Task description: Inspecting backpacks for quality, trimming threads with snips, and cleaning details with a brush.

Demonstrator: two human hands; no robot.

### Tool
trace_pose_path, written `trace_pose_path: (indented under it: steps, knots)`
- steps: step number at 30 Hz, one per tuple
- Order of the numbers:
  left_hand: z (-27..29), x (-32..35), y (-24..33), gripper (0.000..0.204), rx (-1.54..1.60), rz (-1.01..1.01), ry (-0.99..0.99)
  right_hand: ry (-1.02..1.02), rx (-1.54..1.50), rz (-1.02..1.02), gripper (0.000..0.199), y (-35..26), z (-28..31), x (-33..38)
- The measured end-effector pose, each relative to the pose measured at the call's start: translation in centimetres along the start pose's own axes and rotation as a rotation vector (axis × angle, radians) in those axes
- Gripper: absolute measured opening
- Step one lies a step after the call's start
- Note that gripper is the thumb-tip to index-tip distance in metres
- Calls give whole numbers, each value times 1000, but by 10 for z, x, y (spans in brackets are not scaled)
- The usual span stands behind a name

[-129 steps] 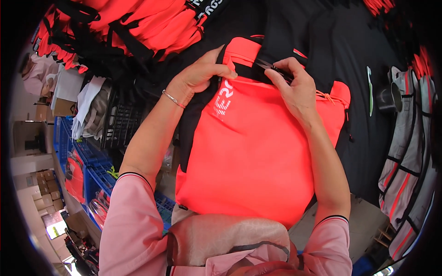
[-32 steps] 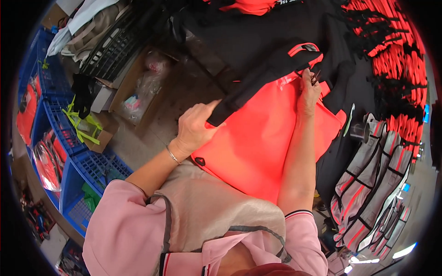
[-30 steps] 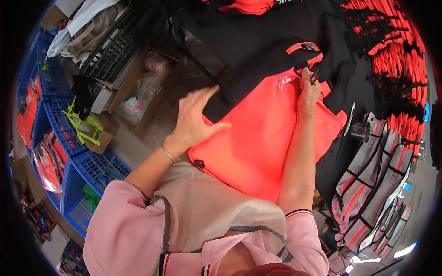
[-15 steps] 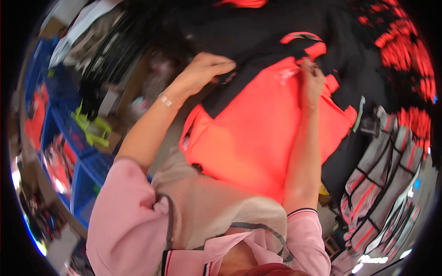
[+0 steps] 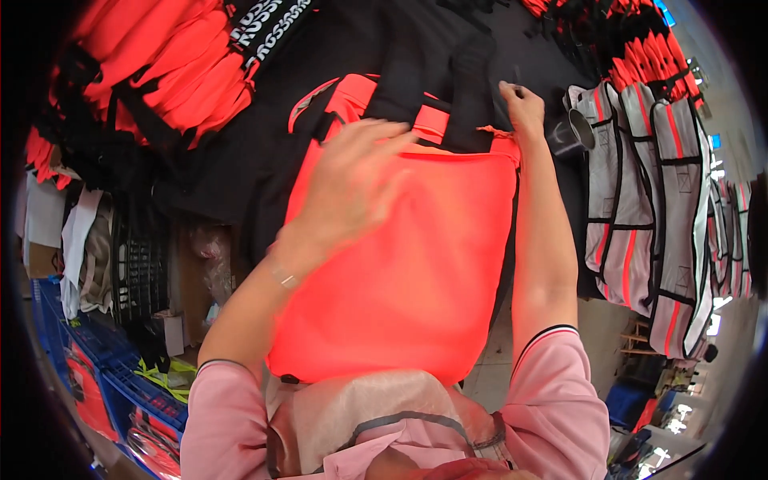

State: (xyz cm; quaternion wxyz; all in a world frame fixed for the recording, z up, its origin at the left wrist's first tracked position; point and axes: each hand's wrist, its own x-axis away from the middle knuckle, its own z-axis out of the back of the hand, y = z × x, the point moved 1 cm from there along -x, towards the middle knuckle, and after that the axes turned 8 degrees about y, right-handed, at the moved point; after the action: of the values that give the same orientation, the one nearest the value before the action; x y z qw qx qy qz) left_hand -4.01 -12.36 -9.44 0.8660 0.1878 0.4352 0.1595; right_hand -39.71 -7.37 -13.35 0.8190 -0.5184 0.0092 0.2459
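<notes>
A bright orange-red fabric bag [image 5: 408,264] with black straps [image 5: 470,88] lies across the black work surface and reaches down to my lap. My left hand [image 5: 352,180], blurred by motion, is over the bag's upper left part with its fingers stretched out. I cannot tell whether it touches the fabric. Just beyond the bag's upper right corner is my right hand [image 5: 526,112], its fingers closed in a pinch. What sits between those fingertips, if anything, is too small to make out. An orange tab [image 5: 432,122] shows between the straps at the top edge.
Piles of orange and black pieces [image 5: 160,72] lie at the far left, with more [image 5: 652,64] at the far right. Grey strips with orange bands [image 5: 632,200] hang at the right, beside a dark cup [image 5: 572,132]. Blue crates [image 5: 144,400] stand at the lower left.
The bag has been straightened, its top edge now running across in front of me. My left hand has moved onto it; my right hand has shifted slightly beyond its corner. The view has turned.
</notes>
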Motion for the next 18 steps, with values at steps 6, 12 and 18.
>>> trace_pose_path:
  steps: [6,12,18]
  knots:
    - [-135,10,-33,40,3,-109,-180,-132,-98,-159,39,19,-33,-17]
    - [-104,-36,-62,59,531,727,-234,-126,-413,136,23,-47,4,58]
    - [-66,-113,-89,80,1098,855,161,-318,-281,187,40,-60,33,173]
